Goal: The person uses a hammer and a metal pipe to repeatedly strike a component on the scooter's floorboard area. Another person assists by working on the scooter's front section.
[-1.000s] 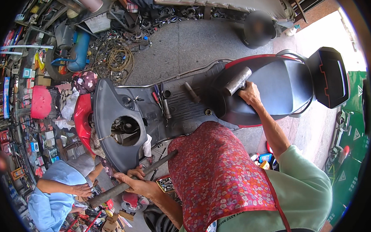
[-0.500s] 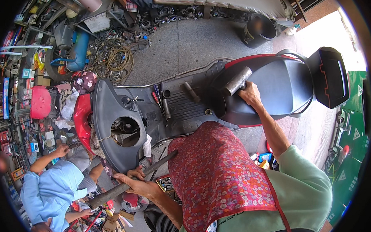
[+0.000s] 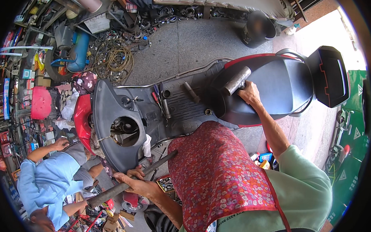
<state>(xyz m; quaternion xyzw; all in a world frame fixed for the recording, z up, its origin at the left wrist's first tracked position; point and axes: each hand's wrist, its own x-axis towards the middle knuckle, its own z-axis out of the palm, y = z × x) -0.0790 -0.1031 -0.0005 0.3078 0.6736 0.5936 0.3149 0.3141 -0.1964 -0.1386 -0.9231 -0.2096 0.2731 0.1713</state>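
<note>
My left hand (image 3: 132,181) is closed around a long grey metal bar (image 3: 110,193), held slanting with its thicker end down to the left and its thin end against the red floral apron (image 3: 220,168). My right hand (image 3: 250,93) grips what looks like a hammer (image 3: 237,80) with a thick cylindrical metal head, over the black seat (image 3: 280,84) of a red scooter. The fingers hide its handle. On the grey footboard lie a metal cylinder (image 3: 191,92), a socket-like tool (image 3: 166,109), red-handled tools (image 3: 156,98) and a small ring (image 3: 208,112).
The scooter's dark front panel (image 3: 106,118) has a large round opening. A person in a blue shirt (image 3: 53,184) bends at the left beside crowded shelves. A black bucket (image 3: 258,31) stands behind; coiled cable (image 3: 120,59) and loose parts litter the floor. A toolbox (image 3: 166,184) sits by my left forearm.
The person in blue has shifted slightly left and down, with their raised hand moving left. My hands, the bar and the hammer look unmoved.
</note>
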